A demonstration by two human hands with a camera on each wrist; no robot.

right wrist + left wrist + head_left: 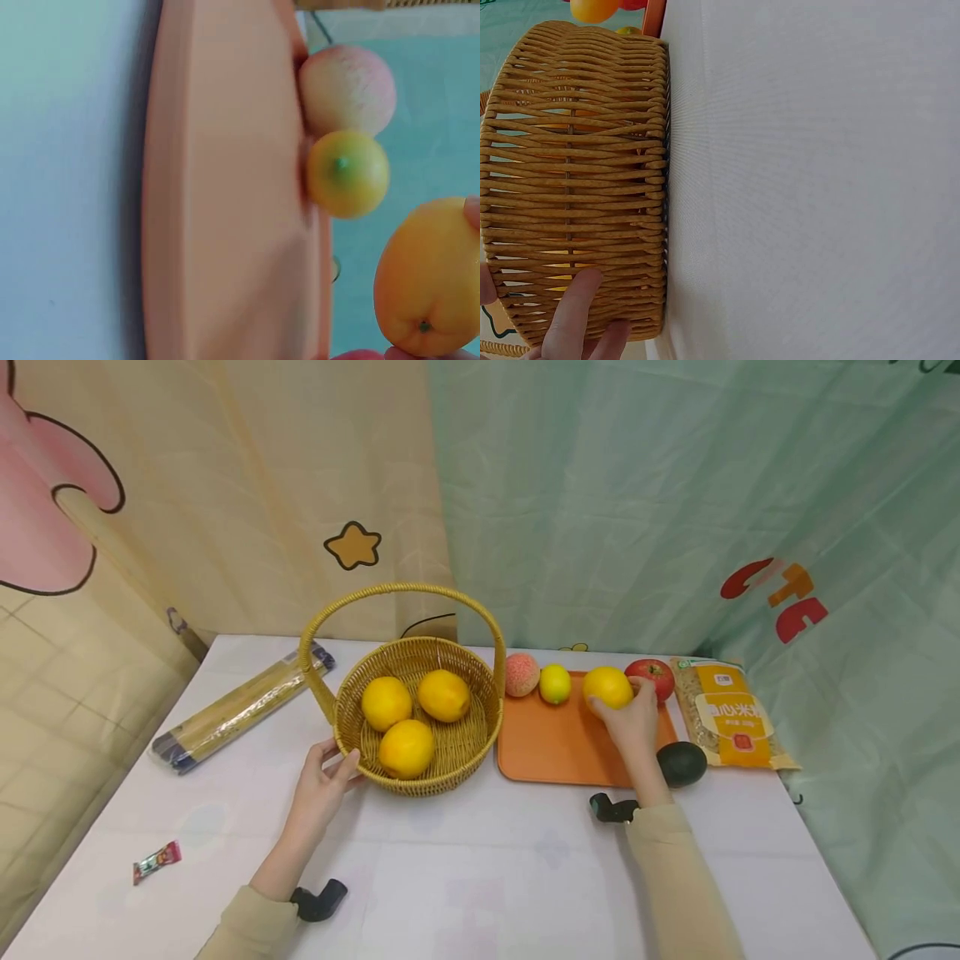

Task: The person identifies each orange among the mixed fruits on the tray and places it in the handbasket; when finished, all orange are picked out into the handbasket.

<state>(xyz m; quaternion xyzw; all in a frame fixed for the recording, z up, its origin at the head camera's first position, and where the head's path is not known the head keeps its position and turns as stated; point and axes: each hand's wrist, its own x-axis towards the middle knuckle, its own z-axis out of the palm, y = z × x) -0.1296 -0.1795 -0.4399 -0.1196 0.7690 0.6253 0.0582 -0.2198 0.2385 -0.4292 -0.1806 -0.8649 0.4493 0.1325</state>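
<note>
A wicker basket [427,787] with a tall hoop handle stands left of the orange tray, holding three orange-yellow fruits, among them a front one [407,749]. My left hand [322,785] grips its near-left rim; in the left wrist view its fingers [574,311] lie on the woven wall [615,202]. My right hand [628,714] holds a smooth, oval orange-yellow fruit [607,687] above the tray [555,743]. In the right wrist view this fruit [427,285] shows a small stem end, with fingertips at its side and lower edge.
Along the tray's back sit a pink peach [522,675], a lemon [555,683] and a red apple [652,678]. A dark green avocado-like fruit [681,764] lies at its right, beside a grain bag [731,714]. Leftward are a packet of sticks [243,706] and a wrapped candy [157,862].
</note>
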